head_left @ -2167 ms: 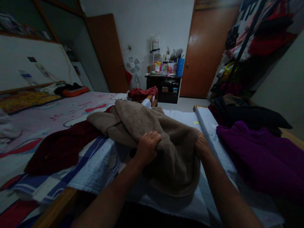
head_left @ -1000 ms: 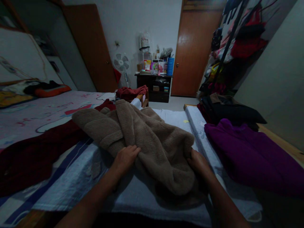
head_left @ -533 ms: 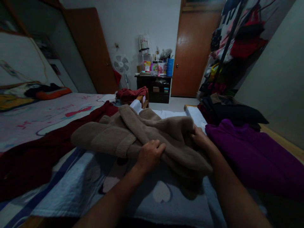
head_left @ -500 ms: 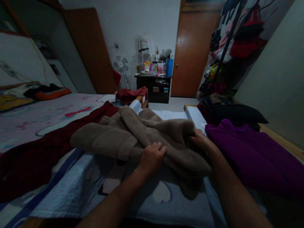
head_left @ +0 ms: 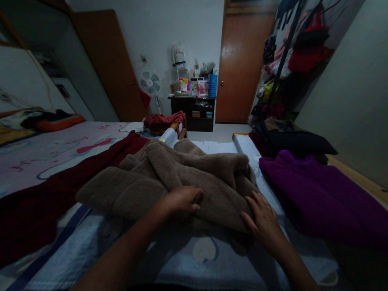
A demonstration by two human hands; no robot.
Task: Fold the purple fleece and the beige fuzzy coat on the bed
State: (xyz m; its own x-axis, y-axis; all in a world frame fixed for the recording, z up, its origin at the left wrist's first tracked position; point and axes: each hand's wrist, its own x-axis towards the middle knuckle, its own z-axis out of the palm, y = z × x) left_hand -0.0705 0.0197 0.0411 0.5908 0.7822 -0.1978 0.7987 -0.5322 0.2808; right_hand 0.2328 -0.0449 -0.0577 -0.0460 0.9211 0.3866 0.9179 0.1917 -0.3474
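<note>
A brown plush coat [head_left: 209, 182] lies loosely folded in front of me on the pale blue cover [head_left: 169, 258], its sleeve and panels bunched together. My left hand [head_left: 182, 200] is over its near middle, fingers loosely curled with a gap showing between thumb and fingertips. On the coat's right near side rests my right hand [head_left: 263, 212], fingers spread against the fabric. The coat's underside is hidden.
A folded purple garment [head_left: 321, 194] lies to the right, with dark folded clothes [head_left: 291, 139] behind it. Dark red clothing [head_left: 75, 178] stretches along the left, beside the pink-patterned bed [head_left: 60, 141]. A fan [head_left: 150, 83] and a black cabinet [head_left: 192, 115] stand at the back.
The coat has settled lower and spread slightly left. My right hand has moved from the coat's far right edge toward me and opened out. My left hand has loosened and shifted slightly left.
</note>
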